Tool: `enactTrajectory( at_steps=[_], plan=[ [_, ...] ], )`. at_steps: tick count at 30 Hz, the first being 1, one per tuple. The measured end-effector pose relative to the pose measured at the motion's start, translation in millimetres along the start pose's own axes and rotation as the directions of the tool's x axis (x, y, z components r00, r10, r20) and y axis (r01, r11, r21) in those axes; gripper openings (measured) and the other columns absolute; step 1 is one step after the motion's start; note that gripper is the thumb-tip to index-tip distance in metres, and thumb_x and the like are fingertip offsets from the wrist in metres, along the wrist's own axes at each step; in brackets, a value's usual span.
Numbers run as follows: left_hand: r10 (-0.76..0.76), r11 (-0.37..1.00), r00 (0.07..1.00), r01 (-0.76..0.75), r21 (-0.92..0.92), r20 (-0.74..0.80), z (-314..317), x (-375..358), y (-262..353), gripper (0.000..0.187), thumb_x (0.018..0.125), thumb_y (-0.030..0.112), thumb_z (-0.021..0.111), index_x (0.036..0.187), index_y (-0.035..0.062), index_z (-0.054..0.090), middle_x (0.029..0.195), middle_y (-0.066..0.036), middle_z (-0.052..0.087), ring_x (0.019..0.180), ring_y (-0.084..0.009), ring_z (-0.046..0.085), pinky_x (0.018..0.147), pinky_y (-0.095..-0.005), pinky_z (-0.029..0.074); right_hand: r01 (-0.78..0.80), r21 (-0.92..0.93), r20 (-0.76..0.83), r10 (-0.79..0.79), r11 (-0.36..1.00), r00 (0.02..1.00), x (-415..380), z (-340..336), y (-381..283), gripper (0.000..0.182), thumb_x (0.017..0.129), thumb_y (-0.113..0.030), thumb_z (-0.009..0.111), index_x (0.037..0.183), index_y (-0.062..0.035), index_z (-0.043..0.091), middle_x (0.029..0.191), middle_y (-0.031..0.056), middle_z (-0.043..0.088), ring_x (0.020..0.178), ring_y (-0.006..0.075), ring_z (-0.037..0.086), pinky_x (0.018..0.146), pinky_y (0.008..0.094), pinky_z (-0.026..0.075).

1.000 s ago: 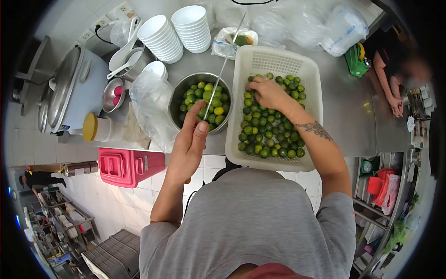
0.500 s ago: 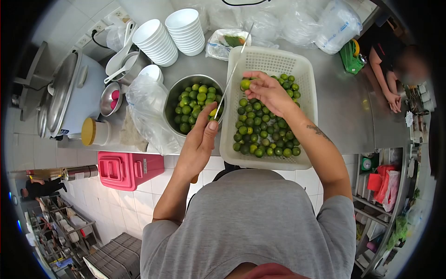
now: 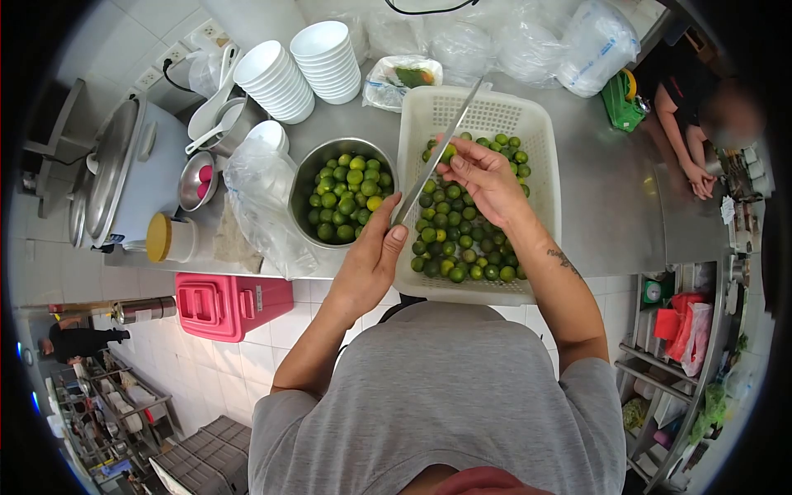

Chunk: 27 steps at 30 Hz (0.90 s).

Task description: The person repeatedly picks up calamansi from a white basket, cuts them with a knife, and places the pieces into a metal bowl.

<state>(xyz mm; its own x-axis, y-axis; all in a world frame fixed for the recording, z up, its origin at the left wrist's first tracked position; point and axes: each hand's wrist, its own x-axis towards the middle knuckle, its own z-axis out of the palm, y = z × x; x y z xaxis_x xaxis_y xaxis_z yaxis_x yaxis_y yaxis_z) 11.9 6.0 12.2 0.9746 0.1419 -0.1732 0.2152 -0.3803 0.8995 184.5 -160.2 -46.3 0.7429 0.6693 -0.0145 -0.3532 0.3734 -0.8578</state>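
My left hand [image 3: 369,262] is closed round the handle end of a long knife [image 3: 441,148], whose blade slants up and right over the basket's left side. Just right of the blade, my right hand [image 3: 483,177] pinches a green lime [image 3: 448,153] between its fingertips. Under both lies a white plastic basket [image 3: 546,165] with many loose limes [image 3: 470,239] in it. A steel bowl [image 3: 299,191] filled with whole limes stands left of the basket, near my left hand.
Stacked white bowls [image 3: 276,81], a plastic bag [image 3: 260,198], a yellow-lidded jar [image 3: 171,238] and a large pot [image 3: 124,173] stand to the left. A green item [image 3: 620,103] lies at the right. Another person's hands [image 3: 701,181] are at the far right.
The knife blade has turned to show its flat side and leans further right. My left hand has moved slightly down and right. My right hand has brought the lime close to the blade.
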Motion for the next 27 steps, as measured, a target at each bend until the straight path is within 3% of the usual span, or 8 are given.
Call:
enactTrajectory(
  at_steps=[1, 6, 14, 18, 21, 24, 27],
  plan=[
    [-0.016, 1.000, 1.000, 0.016, 0.003, 0.002, -1, 0, 2, 0.057, 0.104, 0.039, 0.038, 0.145, 0.0004, 0.032, 0.136, -0.028, 0.047, 0.124, -0.0383, 0.050, 0.104, -0.0396, 0.038, 0.003, 0.011, 0.010, -0.003, 1.000, 1.000, 1, 1, -2, 0.039, 0.096, -0.010, 0.058, 0.132, 0.0019, 0.053, 0.120, 0.0079, 0.063, 0.102, 0.0139, 0.061, 0.087, 0.0269, 0.050],
    [0.072, 0.995, 0.997, -0.070, 0.072, -0.027, -2, 1, 1, 0.057, 0.103, 0.040, 0.039, 0.145, 0.0016, 0.032, 0.136, -0.028, 0.048, 0.122, -0.0395, 0.052, 0.103, -0.0402, 0.039, 0.029, -0.058, -0.018, -0.030, 0.998, 0.999, 5, -3, -1, 0.036, 0.096, -0.008, 0.058, 0.129, 0.0021, 0.055, 0.116, 0.0068, 0.063, 0.100, 0.0131, 0.060, 0.087, 0.0278, 0.048],
    [0.170, 0.950, 0.985, -0.162, 0.267, -0.006, 3, 4, -3, 0.054, 0.103, 0.036, 0.040, 0.145, 0.0032, 0.031, 0.129, -0.028, 0.050, 0.107, -0.0433, 0.059, 0.090, -0.0448, 0.047, 0.100, -0.246, -0.068, -0.120, 0.964, 0.990, 3, 6, -6, 0.023, 0.094, -0.004, 0.059, 0.115, 0.0027, 0.063, 0.088, 0.0042, 0.066, 0.077, 0.0114, 0.059, 0.073, 0.0256, 0.049],
    [0.182, 0.925, 0.983, -0.167, 0.341, -0.011, 4, 3, 1, 0.053, 0.103, 0.034, 0.039, 0.146, 0.0056, 0.030, 0.120, -0.027, 0.053, 0.097, -0.0444, 0.060, 0.083, -0.0473, 0.049, 0.108, -0.381, -0.029, -0.128, 0.918, 0.991, -1, 10, -10, 0.021, 0.094, -0.005, 0.060, 0.113, 0.0028, 0.063, 0.086, 0.0046, 0.066, 0.074, 0.0104, 0.059, 0.070, 0.0251, 0.050],
    [0.095, 0.946, 0.995, -0.088, 0.313, -0.009, 6, 3, 10, 0.053, 0.104, 0.036, 0.037, 0.147, 0.0063, 0.031, 0.138, -0.028, 0.045, 0.125, -0.0426, 0.048, 0.102, -0.0422, 0.040, 0.089, -0.463, 0.027, -0.086, 0.882, 0.996, -6, 19, -6, 0.021, 0.094, -0.004, 0.059, 0.113, 0.0023, 0.063, 0.085, 0.0047, 0.066, 0.074, 0.0102, 0.060, 0.070, 0.0254, 0.050],
    [0.019, 0.946, 1.000, -0.019, 0.322, 0.003, 7, 7, 19, 0.053, 0.104, 0.037, 0.037, 0.148, 0.0082, 0.030, 0.135, -0.027, 0.047, 0.121, -0.0430, 0.050, 0.099, -0.0430, 0.042, 0.062, -0.470, 0.077, -0.029, 0.881, 0.997, -10, 28, -1, 0.020, 0.094, -0.003, 0.058, 0.113, 0.0014, 0.063, 0.084, 0.0045, 0.066, 0.072, 0.0100, 0.059, 0.069, 0.0258, 0.050],
    [0.184, 0.922, 0.982, -0.157, 0.354, -0.046, 11, 11, 8, 0.053, 0.102, 0.034, 0.038, 0.149, 0.0109, 0.027, 0.103, -0.026, 0.056, 0.085, -0.0450, 0.060, 0.075, -0.0504, 0.049, 0.060, -0.450, 0.123, -0.005, 0.891, 0.992, -10, 28, 8, 0.019, 0.094, -0.003, 0.057, 0.112, 0.0009, 0.063, 0.083, 0.0044, 0.066, 0.071, 0.0100, 0.059, 0.068, 0.0260, 0.051]
  ],
)
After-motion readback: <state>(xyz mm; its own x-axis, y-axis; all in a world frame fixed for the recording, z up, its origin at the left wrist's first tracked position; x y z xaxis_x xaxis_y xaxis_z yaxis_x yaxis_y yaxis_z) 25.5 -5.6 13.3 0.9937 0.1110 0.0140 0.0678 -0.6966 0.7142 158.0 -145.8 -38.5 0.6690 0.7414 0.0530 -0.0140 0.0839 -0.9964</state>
